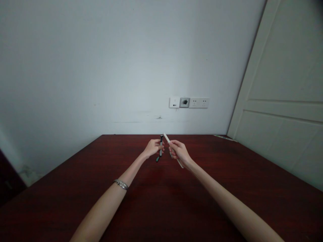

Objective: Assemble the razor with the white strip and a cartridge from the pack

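My left hand point(152, 148) is closed around a slim grey razor point(160, 148) with a black neck and a small dark head, held nearly upright. Just below it is a small dark green piece point(157, 159); whether it touches the razor or lies on the table I cannot tell. My right hand point(179, 152) grips a long, thin white stick point(166, 137), tilted with its upper end leaning left towards the razor's head. A narrow gap shows between the stick's tip and that head. The middle of the stick is hidden by my fingers.
Both hands are over a dark red wooden table point(156, 201). Its far edge meets a pale wall point(126, 67) with a row of sockets point(199, 103). A flat strip point(224, 137) lies at the far right corner, near a white panelled door point(282, 84).
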`<state>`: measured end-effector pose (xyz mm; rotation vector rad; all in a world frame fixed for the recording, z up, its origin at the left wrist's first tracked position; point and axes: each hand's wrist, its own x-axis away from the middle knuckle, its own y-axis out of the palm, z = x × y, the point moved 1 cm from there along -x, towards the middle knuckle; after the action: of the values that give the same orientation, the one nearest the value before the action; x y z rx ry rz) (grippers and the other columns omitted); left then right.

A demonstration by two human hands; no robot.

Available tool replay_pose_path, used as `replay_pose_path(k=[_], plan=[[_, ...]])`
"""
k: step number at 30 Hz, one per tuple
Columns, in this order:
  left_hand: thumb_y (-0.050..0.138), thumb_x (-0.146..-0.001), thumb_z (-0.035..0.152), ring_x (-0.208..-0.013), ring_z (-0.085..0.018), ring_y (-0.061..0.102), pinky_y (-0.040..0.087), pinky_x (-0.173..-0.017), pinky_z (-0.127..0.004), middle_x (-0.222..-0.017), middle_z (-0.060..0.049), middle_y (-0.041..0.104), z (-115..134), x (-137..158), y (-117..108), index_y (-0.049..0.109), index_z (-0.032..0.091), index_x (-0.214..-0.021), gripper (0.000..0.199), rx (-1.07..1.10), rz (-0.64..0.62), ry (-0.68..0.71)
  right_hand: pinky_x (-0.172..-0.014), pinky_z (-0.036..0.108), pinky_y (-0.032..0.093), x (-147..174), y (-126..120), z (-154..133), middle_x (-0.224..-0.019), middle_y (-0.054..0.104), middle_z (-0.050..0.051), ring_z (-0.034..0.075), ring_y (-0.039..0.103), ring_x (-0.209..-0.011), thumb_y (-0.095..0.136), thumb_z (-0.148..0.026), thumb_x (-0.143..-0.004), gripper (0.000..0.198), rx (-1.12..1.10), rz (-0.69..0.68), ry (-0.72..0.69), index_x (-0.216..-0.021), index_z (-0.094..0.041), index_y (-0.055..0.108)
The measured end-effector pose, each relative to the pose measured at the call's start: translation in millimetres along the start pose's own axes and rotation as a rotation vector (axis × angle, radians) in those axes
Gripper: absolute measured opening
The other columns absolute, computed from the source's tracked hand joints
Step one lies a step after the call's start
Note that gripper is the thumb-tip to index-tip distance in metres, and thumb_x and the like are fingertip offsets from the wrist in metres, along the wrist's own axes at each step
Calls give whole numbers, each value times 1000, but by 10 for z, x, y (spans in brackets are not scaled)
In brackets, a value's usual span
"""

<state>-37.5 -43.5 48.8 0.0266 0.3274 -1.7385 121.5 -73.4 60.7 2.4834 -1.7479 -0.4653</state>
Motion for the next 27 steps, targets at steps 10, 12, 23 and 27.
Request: replay_pose_path(k=[10, 12, 23, 27], plan=[[59, -73, 14, -55, -15, 63, 49, -46, -22, -69, -7, 65, 9, -3, -5, 58, 11, -89, 16, -20, 6, 9, -33, 14, 10, 72, 23, -21, -50, 46, -6, 2, 28, -35, 66, -37, -60, 30, -88, -2, 79, -76, -17, 51], [59, -72, 13, -54, -15, 63, 49, -46, -22, -67, -7, 64, 22, 1, 4, 57, 11, -87, 15, -18, 10, 5, -33, 14, 10, 49, 21, -41, -50, 46, -6, 2, 29, -35, 66, -36, -60, 30, -118, 0, 57, -76, -17, 51], [61, -70, 14, -54, -14, 62, 48, -49, -23, -65, -5, 64, -8, -16, 20, 59, 10, -86, 16, -19, -22, 19, -32, 13, 11, 51, 108, 25, -49, 47, -6, 1, 28, -34, 64, -35, -62, 26, -141, 20, 47, -75, -17, 50], [60, -70, 14, -55, -14, 62, 47, -49, -23, -67, -5, 65, -27, -35, 9, 59, 11, -88, 18, -37, -26, 35, -32, 13, 11, 61, 117, 26, -49, 46, -7, 1, 27, -35, 64, -36, -63, 27, -144, 14, 36, -76, -17, 50]])
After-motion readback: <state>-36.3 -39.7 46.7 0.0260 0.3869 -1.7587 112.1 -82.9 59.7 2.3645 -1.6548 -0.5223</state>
